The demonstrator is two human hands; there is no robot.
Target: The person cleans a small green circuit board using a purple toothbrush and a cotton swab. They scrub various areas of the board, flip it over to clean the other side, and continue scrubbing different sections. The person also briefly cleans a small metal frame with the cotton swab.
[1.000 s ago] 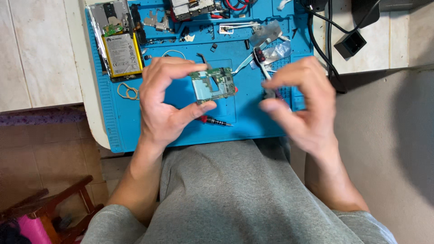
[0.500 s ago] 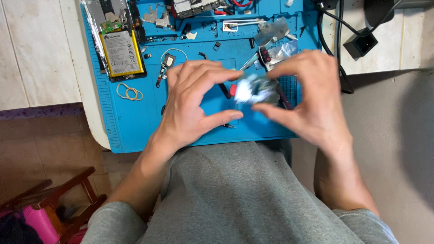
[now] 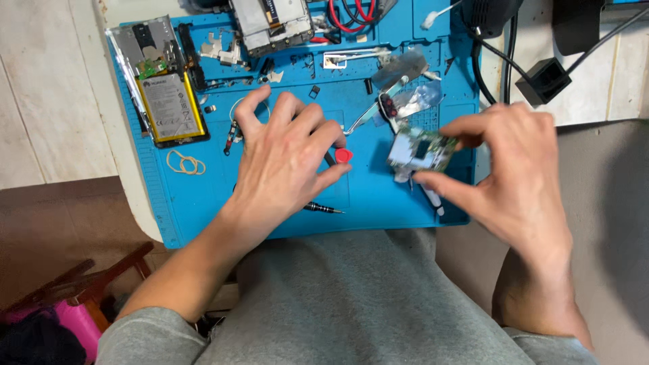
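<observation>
A view from above looks down at a person's two bare hands over a blue work mat that covers the end of a white bench. The right hand holds a small circuit board clamped between thumb and fingertips, lifted just above the mat near its right edge. The board is tilted, its metal shield showing pale, with a strip of green along its upper side. The left hand holds nothing: its fingers are spread apart and rest palm down on the middle of the mat, the fingertips beside a red triangular pick. A thin screwdriver lies just under that hand, towards the near edge.

Judging by how things lie, the phone is well into being taken apart. The board is already out of its body. At the far left corner lies the opened phone back with its yellow-edged battery exposed. A second frame piece sits at the far edge, and small brackets and screws are scattered between them. A tan rubber band lies near the left edge. Nothing looks reassembled yet.
</observation>
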